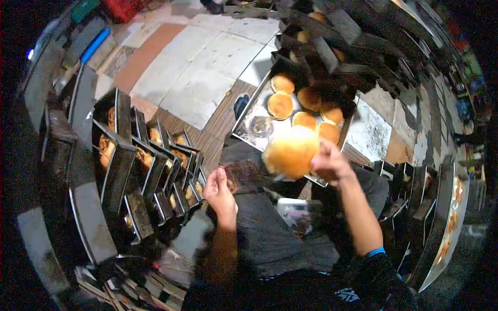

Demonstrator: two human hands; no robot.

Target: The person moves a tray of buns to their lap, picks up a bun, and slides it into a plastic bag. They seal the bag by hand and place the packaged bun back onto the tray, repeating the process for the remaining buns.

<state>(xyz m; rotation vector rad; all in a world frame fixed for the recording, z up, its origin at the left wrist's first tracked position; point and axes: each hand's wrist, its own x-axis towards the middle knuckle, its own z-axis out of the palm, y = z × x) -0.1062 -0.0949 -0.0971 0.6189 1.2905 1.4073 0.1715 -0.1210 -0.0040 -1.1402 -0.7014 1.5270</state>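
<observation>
In my right hand is a round golden bun, gripped at its right edge and blurred by motion. It is held up over the near edge of a metal baking tray. Several more round buns lie in that tray, glossy and brown on top. My left hand is closed, thumb against fingers, on a dark brown bristly brush that points right, above my lap.
Stacked dark trays with baked goods rise on my left. More stacked trays stand at the right, one tilted tray on edge. Pale floor tiles lie ahead. A small printed packet sits between my legs.
</observation>
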